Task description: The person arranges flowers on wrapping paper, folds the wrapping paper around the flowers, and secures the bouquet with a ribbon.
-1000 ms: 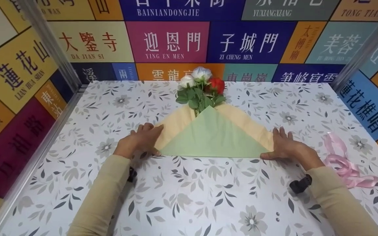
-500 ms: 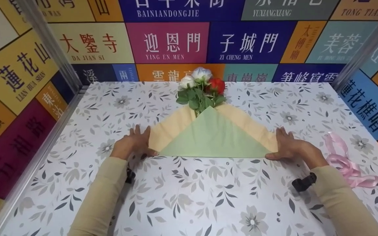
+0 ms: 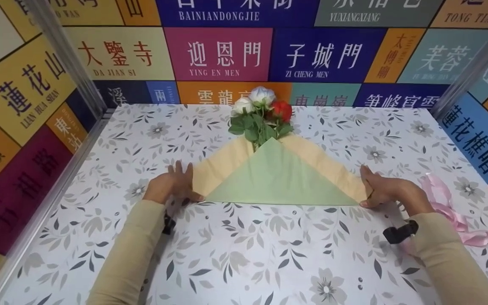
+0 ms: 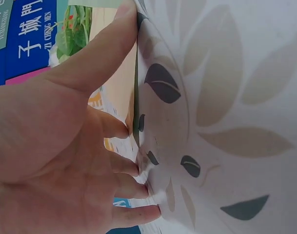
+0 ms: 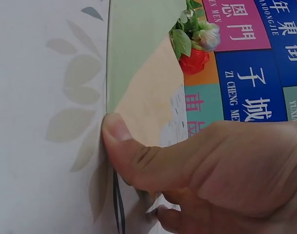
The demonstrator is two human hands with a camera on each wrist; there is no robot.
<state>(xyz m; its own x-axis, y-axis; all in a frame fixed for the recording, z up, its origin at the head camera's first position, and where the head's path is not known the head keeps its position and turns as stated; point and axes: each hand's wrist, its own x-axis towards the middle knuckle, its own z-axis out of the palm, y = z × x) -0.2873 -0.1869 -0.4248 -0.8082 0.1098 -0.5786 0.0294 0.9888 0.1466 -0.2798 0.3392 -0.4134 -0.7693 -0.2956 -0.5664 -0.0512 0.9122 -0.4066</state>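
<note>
Our left hand is spread against the wrapping paper; our right hand pinches its corner. Between and beyond them, we see flowers.

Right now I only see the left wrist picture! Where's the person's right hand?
Observer: The right hand holds the right end of the folded peach-and-green paper.
Operator: Ooh, is anything lying past it?
Observer: Yes, a shiny pink ribbon lies just to that hand's right.
Operator: And how many flowers can you see?
Observer: Three: a white bloom, a pale bluish-white bloom and a red bloom.
</note>
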